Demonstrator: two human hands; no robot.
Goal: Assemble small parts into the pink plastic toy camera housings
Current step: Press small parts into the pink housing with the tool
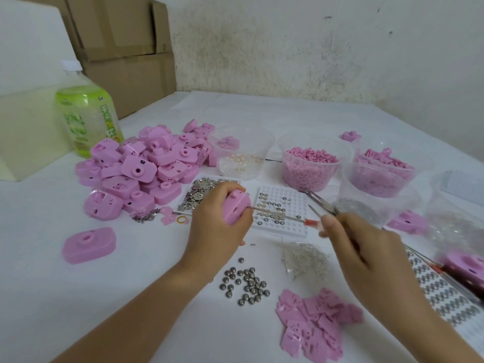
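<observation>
My left hand (pixel 217 229) grips a pink camera housing (pixel 235 208), held on edge above the white table. My right hand (pixel 366 247) holds a thin screwdriver (pixel 282 216) with a red handle; its tip touches the side of the housing. Tweezers (pixel 319 201) also stick out from my right hand's fingers. A pile of pink housings (pixel 146 169) lies at the left. One housing (pixel 89 244) lies alone in front of the pile. Button cells (pixel 246 282) and pink flat covers (pixel 314 323) lie near my wrists.
A white tray (pixel 280 213) with button cells sits behind the screwdriver. Clear cups hold rings (pixel 242 153) and pink bits (pixel 311 163). A green bottle (pixel 86 113) and cardboard boxes (pixel 125 48) stand at the back left. Metal pins (pixel 305 258) lie in a heap.
</observation>
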